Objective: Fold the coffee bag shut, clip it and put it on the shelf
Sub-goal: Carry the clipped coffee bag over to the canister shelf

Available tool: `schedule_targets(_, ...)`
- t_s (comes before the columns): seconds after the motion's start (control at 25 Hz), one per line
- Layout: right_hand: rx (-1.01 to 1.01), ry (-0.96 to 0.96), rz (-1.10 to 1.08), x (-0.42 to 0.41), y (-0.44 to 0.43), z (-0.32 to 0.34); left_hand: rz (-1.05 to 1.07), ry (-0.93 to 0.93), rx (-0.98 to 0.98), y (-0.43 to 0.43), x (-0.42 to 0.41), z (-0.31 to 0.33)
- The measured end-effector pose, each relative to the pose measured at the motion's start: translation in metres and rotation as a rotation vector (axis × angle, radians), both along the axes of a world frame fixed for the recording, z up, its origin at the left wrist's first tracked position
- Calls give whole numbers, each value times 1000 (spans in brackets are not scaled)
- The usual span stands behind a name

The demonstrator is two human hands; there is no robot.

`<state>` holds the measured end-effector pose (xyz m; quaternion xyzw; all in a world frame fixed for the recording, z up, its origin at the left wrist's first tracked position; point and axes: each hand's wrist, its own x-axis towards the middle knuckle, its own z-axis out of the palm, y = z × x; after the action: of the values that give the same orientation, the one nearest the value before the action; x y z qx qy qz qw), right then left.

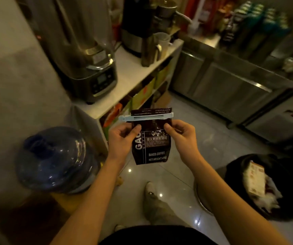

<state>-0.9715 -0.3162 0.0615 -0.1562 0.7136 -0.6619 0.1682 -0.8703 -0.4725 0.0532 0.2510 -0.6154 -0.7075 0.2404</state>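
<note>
1 head-worn view looks forward and down, close over both forearms, toward the floor (186, 121).

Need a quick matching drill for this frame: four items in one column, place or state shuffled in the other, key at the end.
Items
1. coffee bag
2. clip
3. water jug
4. blender

Places or states
A. lying tilted on the floor, left of the person
B. standing on the white shelf top
C. clamped across the folded top of the bag
D. held in the air between the left hand and the right hand

Pairs: 1-D, 2-C, 3-A, 4-B
</note>
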Motion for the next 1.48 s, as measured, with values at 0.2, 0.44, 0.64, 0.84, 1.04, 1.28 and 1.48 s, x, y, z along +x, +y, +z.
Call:
schedule_targets(0.2, -32, 3, -190, -78, 42, -8, -182, -5, 8, 26, -111, -2)
schedule_targets(0.44, -94, 25, -379, -209, 102, -3, -348, 14, -36, 87, -272, 13)
schedule_targets(0.64, -97, 21, -521, -310, 135, -3, -402, 33, -72, 129, -394, 16)
schedule_targets(0.84, -45, 20, -649, -427, 153, -20, -504, 14, -82, 145, -532, -14)
schedule_targets(1.04, 44, 0, -751, -545, 152, -21, -565, -95, -126, 138, -669, -36)
schedule_targets(1.28, 57, -84, -819, -671, 152, -21, -694, -101, -145, 147, -807, -31)
schedule_targets(1.48, 43, -109, -832, -778, 172, -45, -702, -169, -136, 166, -914, -50)
